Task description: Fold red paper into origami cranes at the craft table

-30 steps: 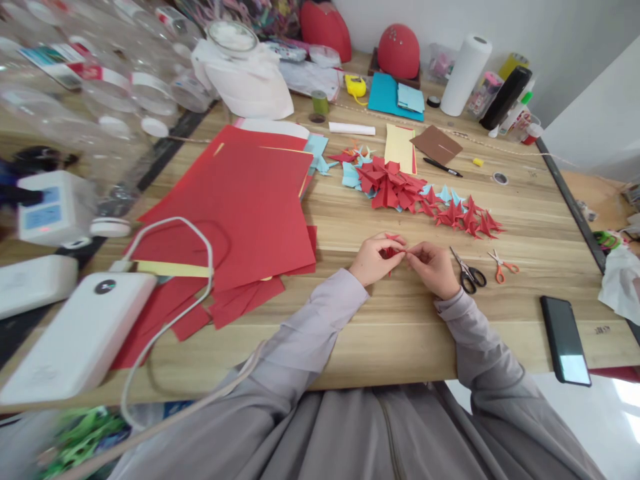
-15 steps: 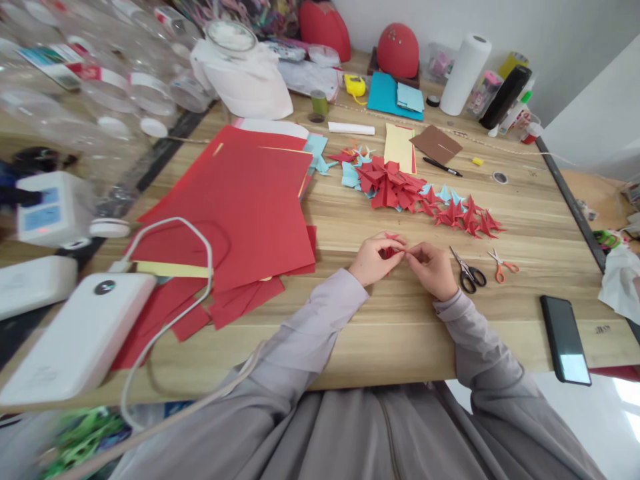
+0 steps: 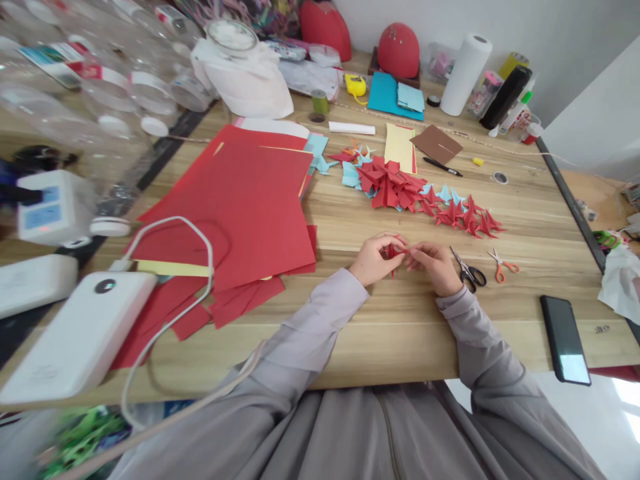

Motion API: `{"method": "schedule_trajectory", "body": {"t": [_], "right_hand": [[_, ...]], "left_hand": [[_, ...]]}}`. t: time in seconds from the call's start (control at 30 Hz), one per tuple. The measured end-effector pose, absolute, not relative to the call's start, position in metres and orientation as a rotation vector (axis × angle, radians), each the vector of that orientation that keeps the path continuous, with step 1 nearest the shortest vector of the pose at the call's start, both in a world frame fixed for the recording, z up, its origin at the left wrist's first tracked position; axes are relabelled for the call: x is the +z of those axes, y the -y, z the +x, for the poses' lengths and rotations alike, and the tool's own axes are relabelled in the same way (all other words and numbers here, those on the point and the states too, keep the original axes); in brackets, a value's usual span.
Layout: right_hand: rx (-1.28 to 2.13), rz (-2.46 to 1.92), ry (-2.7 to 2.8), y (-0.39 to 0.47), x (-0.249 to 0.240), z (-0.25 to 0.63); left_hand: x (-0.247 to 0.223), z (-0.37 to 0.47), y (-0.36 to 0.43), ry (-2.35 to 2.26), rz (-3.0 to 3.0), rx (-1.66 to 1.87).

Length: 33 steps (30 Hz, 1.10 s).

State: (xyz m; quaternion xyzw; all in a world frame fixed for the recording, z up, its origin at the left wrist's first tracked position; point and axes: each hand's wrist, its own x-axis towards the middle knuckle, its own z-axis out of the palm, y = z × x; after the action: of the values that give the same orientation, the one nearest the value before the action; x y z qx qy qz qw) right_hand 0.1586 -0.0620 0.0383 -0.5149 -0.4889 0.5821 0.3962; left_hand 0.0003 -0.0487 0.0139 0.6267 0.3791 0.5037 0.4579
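Between my hands is a small folded red paper piece [image 3: 393, 253], partly hidden by fingers. My left hand [image 3: 376, 259] is closed around it, thumb and fingertips pinching its body. My right hand [image 3: 434, 265] comes from the right with thumb and forefinger pinched on the piece's right tip. Beyond my hands lies a pile of folded red paper cranes [image 3: 393, 183], trailing right into more red cranes [image 3: 470, 217] with light blue ones [image 3: 445, 194] behind. Black-handled scissors [image 3: 471, 275] lie just right of my right hand, and orange-handled scissors [image 3: 501, 267] are farther right.
Large red sheets [image 3: 250, 213] cover the table's left part. A white power bank [image 3: 80, 340] with a looping cable sits at the left front. A phone [image 3: 565, 340] lies at the right front edge. Bottles [image 3: 105, 87] crowd the far left; a paper roll [image 3: 465, 77] stands behind.
My right hand has shifted slightly to the right, and more of the red piece shows between my hands. My left hand has barely moved.
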Motion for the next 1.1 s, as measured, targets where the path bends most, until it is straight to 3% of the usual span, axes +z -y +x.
{"method": "schedule_trajectory", "body": {"t": [0.63,1.1], "right_hand": [[1.2,-1.32,1.481,0.064,0.028,0.155],[1.314,-1.311,1.368,0.062,0.029,0.156]], "left_hand": [[0.008,0.002,0.048,-0.941,1.526,1.225],[0.007,0.003,0.048,-1.008,1.57,1.194]]}}
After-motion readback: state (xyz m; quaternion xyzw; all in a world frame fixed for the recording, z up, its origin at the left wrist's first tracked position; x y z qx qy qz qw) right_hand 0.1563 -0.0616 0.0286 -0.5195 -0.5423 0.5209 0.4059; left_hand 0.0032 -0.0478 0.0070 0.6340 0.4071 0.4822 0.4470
